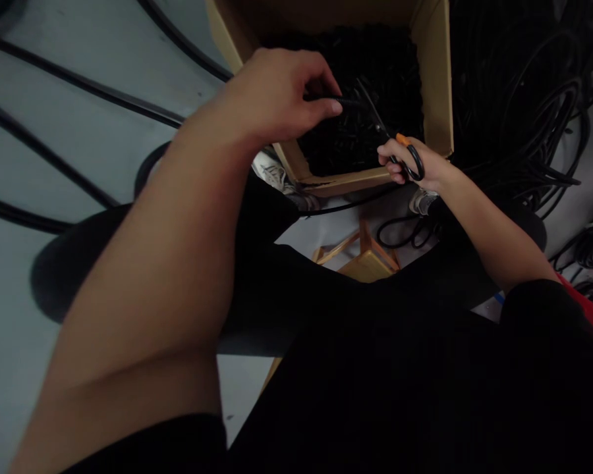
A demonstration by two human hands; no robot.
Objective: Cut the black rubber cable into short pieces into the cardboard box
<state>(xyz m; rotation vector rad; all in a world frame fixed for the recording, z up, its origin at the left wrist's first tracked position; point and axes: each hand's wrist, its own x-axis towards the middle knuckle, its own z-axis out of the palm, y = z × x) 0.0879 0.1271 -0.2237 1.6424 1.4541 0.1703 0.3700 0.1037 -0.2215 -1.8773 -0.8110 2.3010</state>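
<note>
The cardboard box (437,79) stands open-topped between the knees, its straight tan walls fencing in a heap of short black cut pieces (375,59). There is free room above the box. Coils of black cable (524,99) crowd its right wall, and long cables (79,82) cross the smooth grey floor (54,164) on the left.

Over the box, the left hand (281,92) pinches the end of a thin, matte black cable (348,103). The right hand (418,168), a little apart, grips scissors (390,135) by black-and-orange loops, blades angled at the cable. A wooden stool (368,260) shows below.
</note>
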